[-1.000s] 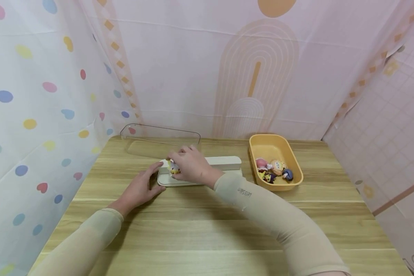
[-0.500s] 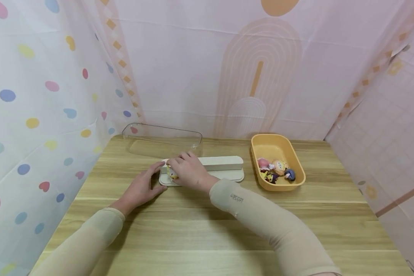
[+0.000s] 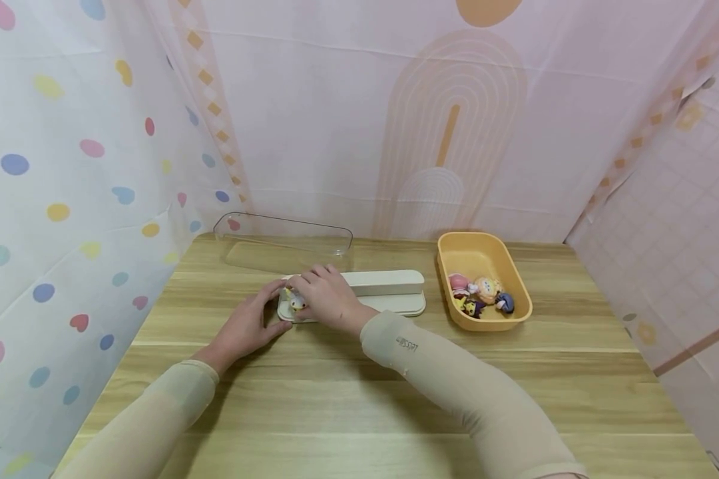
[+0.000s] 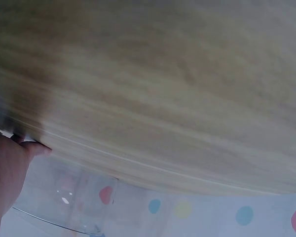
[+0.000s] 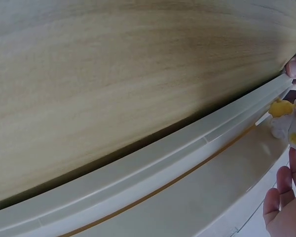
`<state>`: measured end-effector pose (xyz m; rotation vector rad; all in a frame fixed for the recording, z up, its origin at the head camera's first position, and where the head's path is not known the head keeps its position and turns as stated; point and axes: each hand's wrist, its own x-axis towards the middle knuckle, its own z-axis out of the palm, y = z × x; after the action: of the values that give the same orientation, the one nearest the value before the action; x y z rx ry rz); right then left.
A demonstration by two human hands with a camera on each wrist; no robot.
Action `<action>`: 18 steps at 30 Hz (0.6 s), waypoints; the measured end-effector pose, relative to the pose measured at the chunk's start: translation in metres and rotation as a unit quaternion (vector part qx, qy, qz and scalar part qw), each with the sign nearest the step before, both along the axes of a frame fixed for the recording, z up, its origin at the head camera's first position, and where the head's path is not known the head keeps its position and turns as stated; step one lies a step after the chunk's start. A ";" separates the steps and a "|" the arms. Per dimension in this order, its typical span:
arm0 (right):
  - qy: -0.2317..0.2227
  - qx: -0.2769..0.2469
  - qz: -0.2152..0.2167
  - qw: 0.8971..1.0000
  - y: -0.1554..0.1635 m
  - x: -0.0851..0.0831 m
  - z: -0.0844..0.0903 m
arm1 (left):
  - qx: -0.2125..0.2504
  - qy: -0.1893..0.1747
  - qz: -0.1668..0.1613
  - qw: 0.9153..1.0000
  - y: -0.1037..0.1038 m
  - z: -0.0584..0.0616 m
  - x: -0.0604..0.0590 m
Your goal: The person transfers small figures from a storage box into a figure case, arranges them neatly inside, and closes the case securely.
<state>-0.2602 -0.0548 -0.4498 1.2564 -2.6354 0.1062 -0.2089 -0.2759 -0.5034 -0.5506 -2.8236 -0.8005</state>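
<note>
The head view takes in the whole table [image 3: 359, 399]: a white base [image 3: 389, 293] lies near the middle, a clear cover [image 3: 284, 241] behind it to the left, and a yellow tray [image 3: 476, 256] of small figures [image 3: 482, 296] to the right, well apart from the hands. The right hand [image 3: 326, 296] reaches across to the base's left end, fingers curled round a small white and yellow figure [image 3: 295, 301] that sits on the base there. The left hand [image 3: 248, 326] lies on the table with its fingers fairly straight, the tips touching the base's left edge.

The right wrist view shows what the head view cannot: the base [image 5: 187, 168] from close up, with a raised rim and a thin tan line running along it, and the figure [image 5: 283, 121] at its far end between the fingers [image 5: 286, 177]; a fingertip of the other hand presses the rim at the top right. The left wrist view is blurred and shows mostly table [image 4: 163, 74], part of the left hand [image 4: 5, 173] at the lower left edge, and the cover [image 4: 64, 207] against a dotted curtain [image 4: 212, 217].

The right sleeve [image 3: 455, 386] carries small grey lettering near the wrist, upside down and too small to read. Both forearms are sleeved in beige, the right one stretched diagonally across the table.
</note>
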 end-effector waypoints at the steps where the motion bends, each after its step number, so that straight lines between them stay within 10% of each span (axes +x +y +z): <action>1: -0.001 -0.001 -0.001 1.000 0.000 0.000 0.000 | 0.000 0.000 0.000 1.000 0.000 0.000 0.000; 18: -0.007 0.013 -0.034 0.999 0.001 -0.001 -0.002 | 0.004 0.004 -0.003 1.000 -0.001 -0.002 -0.001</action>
<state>-0.2616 -0.0538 -0.4514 1.1776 -2.6966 0.0708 -0.2096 -0.2771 -0.5049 -0.5609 -2.8119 -0.8103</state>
